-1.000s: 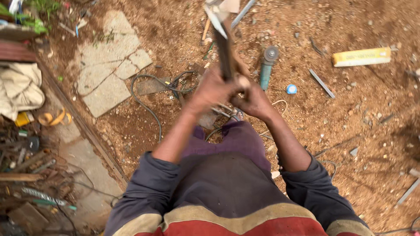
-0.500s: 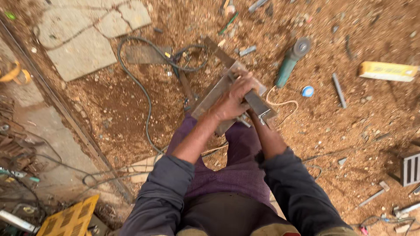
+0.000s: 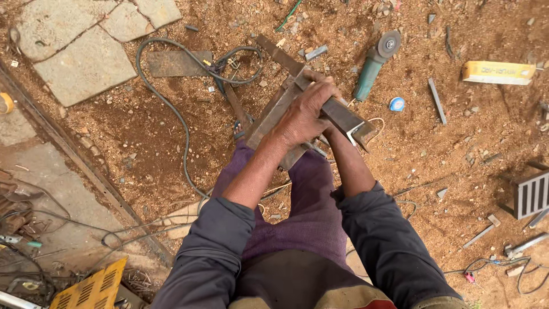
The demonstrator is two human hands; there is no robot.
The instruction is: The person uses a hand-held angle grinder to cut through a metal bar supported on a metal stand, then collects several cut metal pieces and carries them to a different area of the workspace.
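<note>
— Nearest the camera, what shows?

— Dark sleeves and purple trousers, both forearms reaching forward over red dirt.

— And the hands?

— The left hand [image 3: 306,111] is wrapped over the top of a rusty steel bar [image 3: 343,117], fingers curled round its edge, clamped on it. The right hand is hidden beneath the left hand and the bar; its forearm runs up under them, so whether it grips cannot be told.

— Where does the bar lie?

— It slants from upper left to lower right across a flat steel plate [image 3: 274,114], which rests tilted on the ground just ahead of the knees. The bar's cut end juts past the plate's right edge.

— Any room around it?

— Bare dirt opens to the right of the bar's end. To the left a black cable [image 3: 171,109] loops close by the plate. Farther on, a green angle grinder [image 3: 374,63] lies just beyond the hand, near a small blue cap [image 3: 397,104].

— And at the far edges?

— Stone slabs [image 3: 80,51] at top left, a yellow box [image 3: 497,72] at top right.
</note>
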